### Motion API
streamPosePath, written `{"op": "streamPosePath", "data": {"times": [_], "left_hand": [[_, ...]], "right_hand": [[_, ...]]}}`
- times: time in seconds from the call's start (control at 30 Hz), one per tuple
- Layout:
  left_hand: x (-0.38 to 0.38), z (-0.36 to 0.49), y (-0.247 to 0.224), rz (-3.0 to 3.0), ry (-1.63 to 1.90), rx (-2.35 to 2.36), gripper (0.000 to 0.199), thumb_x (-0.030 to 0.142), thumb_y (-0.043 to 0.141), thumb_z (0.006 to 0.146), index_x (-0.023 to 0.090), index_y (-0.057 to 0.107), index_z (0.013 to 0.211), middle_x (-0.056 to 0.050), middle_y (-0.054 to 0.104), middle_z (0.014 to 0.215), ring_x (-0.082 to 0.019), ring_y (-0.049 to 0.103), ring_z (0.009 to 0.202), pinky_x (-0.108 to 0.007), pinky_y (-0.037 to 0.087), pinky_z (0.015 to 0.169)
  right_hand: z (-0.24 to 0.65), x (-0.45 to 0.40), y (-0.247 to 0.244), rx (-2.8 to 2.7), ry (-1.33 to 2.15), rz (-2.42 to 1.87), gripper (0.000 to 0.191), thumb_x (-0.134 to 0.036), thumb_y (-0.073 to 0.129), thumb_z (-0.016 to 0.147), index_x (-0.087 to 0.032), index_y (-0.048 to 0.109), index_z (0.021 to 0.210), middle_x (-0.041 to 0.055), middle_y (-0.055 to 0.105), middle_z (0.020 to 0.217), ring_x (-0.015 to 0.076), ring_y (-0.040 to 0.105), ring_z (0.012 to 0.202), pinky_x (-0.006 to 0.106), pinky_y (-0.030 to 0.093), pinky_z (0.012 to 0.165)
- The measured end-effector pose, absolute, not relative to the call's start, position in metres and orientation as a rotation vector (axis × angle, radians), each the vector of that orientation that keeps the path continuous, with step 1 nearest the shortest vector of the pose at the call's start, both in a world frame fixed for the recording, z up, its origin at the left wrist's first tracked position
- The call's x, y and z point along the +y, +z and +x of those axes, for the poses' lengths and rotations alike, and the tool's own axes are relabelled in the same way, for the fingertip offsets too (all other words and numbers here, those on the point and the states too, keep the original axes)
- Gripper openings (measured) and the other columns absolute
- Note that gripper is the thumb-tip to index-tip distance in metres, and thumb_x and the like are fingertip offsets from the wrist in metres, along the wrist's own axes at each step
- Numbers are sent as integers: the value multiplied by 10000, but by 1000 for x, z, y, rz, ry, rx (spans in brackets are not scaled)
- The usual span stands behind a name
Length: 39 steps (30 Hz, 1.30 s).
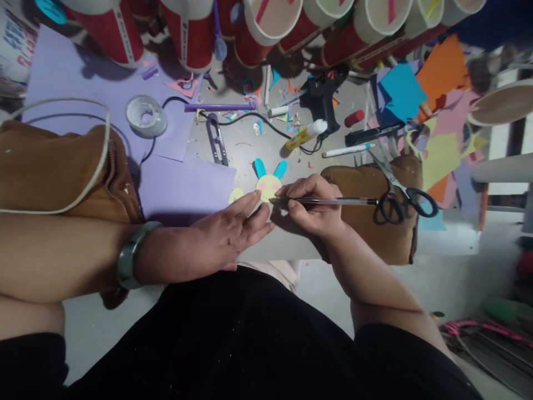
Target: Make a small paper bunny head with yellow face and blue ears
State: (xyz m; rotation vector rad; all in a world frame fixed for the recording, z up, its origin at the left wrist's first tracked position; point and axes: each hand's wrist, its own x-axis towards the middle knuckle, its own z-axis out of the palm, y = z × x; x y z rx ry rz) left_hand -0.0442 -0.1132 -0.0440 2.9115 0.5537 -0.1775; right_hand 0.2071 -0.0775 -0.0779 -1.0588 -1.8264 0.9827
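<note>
A small paper rabbit face [268, 182] with a pale yellow head, pink cheeks and blue ears lies on the table [245, 150]. My right hand [318, 208] pinches a clear-barrelled pen [353, 201], its tip at the lower edge of the rabbit face. From the left, my left hand [229, 230] lies with fingers stretched out, fingertips at the face's lower left edge; it wears a ring and a green bangle [130, 256]. Beside those fingers is a small yellow paper piece [236, 194], partly covered.
Purple paper sheets [187, 183] lie left, under a tape roll [145, 115]. Ahead are snips [217, 140], a glue stick [306, 135], a glue gun [325, 97] and red cups [189, 36]. Scissors [395, 186] rest on a brown cushion [362, 233]; coloured paper scraps [445, 144] lie beyond.
</note>
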Motion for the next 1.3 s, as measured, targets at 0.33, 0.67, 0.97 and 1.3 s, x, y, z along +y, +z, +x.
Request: {"op": "streamPosePath", "data": {"times": [0.33,0.67,0.97,1.3], "left_hand": [[-113,-44,-44,2911,-188,547,1137,689,796,728,126,364,1615,-213,352,1667,-458,243,1576,-571,184,1310],[-114,-46,-47,2894,-159,548,1110,665,792,742,128,366,1615,-204,342,1672,-460,209,1586,-578,170,1312],[-114,-45,-46,2923,-157,563,1100,695,781,728,158,392,1605,-188,373,1656,-462,241,1573,-573,187,1301],[-112,-41,-37,2885,-210,585,1065,626,814,725,174,408,1600,-169,399,1646,-446,268,1566,-564,218,1293]], "right_hand": [[208,-76,-78,-1823,948,-1035,185,-223,762,767,-237,578,784,-10,710,710,212,780,747,297,597,614],[208,-76,-76,-1836,911,-1063,185,-241,741,785,-243,557,777,-8,701,704,219,781,752,306,600,603],[208,-75,-76,-1784,961,-1081,214,-290,765,781,-239,559,757,-14,681,673,215,779,734,306,612,618],[206,-75,-73,-1768,944,-1109,262,-324,785,761,-238,540,727,-8,678,661,230,781,713,310,605,587]]}}
